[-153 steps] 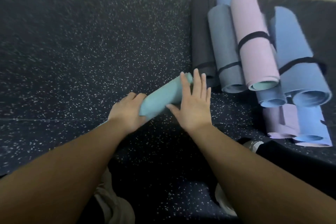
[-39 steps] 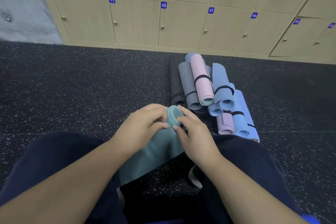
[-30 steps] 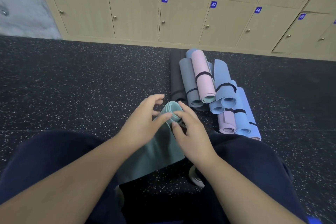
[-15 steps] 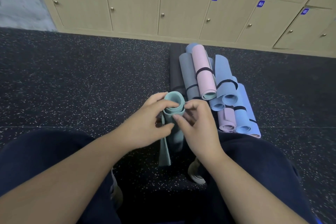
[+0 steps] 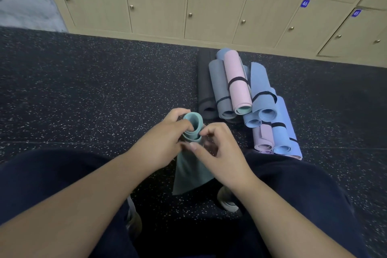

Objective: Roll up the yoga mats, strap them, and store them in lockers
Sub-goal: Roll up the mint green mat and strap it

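A teal yoga mat (image 5: 189,172) stands on end between my knees, its rolled top pointing up and its lower part fanning out loose toward the floor. My left hand (image 5: 163,144) grips the top of the roll, with the thumb hooked over its rim. My right hand (image 5: 217,148) is at the roll's right side with fingers curled; its thumb and fingertips pinch the mat's outer layer. Whether a strap is in that hand cannot be told.
A pile of rolled mats (image 5: 249,102) with black straps, in grey, pink, blue and lilac, lies on the speckled dark floor (image 5: 83,94) to the right. Beige lockers (image 5: 211,12) numbered 45 to 49, all closed, line the wall beyond. My shoe (image 5: 227,200) is beneath the mat.
The view has dipped slightly. The mat's lower part has spread wider. My left thumb has hooked over the roll's rim, and my right hand has closed in on its side.
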Motion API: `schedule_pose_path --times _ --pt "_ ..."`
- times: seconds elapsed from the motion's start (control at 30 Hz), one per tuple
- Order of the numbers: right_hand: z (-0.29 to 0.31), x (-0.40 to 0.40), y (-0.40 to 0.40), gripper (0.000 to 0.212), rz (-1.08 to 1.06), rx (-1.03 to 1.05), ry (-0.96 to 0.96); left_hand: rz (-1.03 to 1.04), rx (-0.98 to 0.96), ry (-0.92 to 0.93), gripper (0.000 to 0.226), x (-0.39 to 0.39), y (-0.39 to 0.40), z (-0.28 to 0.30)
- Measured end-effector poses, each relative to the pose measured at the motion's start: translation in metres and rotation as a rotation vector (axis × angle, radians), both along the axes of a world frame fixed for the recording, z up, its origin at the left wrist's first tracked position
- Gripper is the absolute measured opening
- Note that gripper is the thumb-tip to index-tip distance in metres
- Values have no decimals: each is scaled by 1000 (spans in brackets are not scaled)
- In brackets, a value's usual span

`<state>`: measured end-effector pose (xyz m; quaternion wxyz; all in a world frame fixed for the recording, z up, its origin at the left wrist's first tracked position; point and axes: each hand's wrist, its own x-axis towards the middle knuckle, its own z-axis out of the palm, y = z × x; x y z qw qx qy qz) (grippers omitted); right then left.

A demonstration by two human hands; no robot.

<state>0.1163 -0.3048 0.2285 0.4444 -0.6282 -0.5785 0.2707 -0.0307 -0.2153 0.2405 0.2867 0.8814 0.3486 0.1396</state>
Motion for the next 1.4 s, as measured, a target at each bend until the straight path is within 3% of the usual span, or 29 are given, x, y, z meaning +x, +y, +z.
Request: schedule_pose_path --times 0.17,0.37,0.6,0.77,0.97,1.2,1.33,1.4 --pt "-8 -2 1 58 50 -182 -162 141 27 -2 19 -1 3 -2" --pt "-7 5 3 4 -99 -189 -475 147 100 -34 21 -5 8 0" --pt "-15 11 3 11 -115 -169 -453 -46 19 94 30 -3 6 -11" --pt "-21 9 2 36 -43 -195 -410 -145 -118 66 52 -1 3 -11" --pt "-28 14 0 26 -36 -225 -418 -199 -72 93 51 4 -6 -20" --pt "-39 13 -4 43 -13 -307 -428 -227 55 397 54 12 -15 -55" --pt "-40 14 -4 38 -15 -349 -425 -229 54 408 48 14 -17 -57" --pt "-39 16 -3 26 -4 -369 -412 -233 35 398 45 14 -18 -56"
